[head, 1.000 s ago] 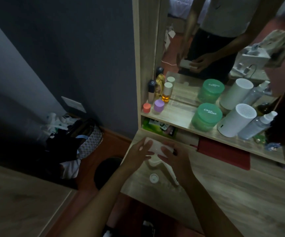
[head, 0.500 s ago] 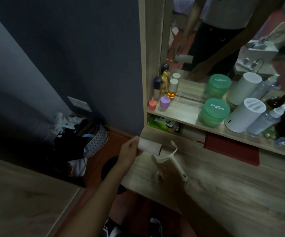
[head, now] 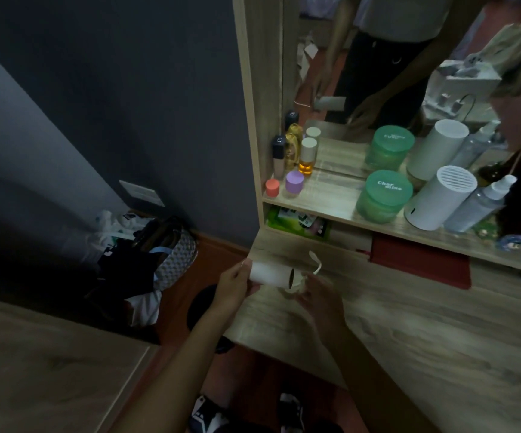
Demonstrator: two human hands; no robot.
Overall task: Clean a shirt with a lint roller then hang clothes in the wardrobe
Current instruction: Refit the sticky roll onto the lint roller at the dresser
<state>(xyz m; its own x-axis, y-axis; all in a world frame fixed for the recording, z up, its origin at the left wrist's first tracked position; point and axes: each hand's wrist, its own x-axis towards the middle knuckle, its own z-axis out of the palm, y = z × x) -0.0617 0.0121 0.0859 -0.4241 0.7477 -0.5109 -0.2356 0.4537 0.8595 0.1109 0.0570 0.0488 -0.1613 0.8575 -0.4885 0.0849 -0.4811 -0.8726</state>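
Note:
My left hand [head: 234,281] grips a white lint roll [head: 270,272] by its left end, held sideways above the near-left corner of the wooden dressing table [head: 409,332]. My right hand [head: 318,295] holds the white lint roller handle [head: 303,279], whose curved frame rises just right of the roll's open dark end. Roll and handle are close together; whether they touch I cannot tell. No shirt is in view.
A shelf [head: 321,204] under the mirror carries small bottles [head: 307,156], a green jar [head: 384,195], a white cylinder [head: 440,198] and a spray bottle [head: 481,204]. On the floor at the left lie bags [head: 159,251] and a dark bin [head: 203,304].
The roll and handle, together under both hands a second ago, came apart; my left hand carried the roll leftward, and now the right hand has lifted the handle next to the roll's end.

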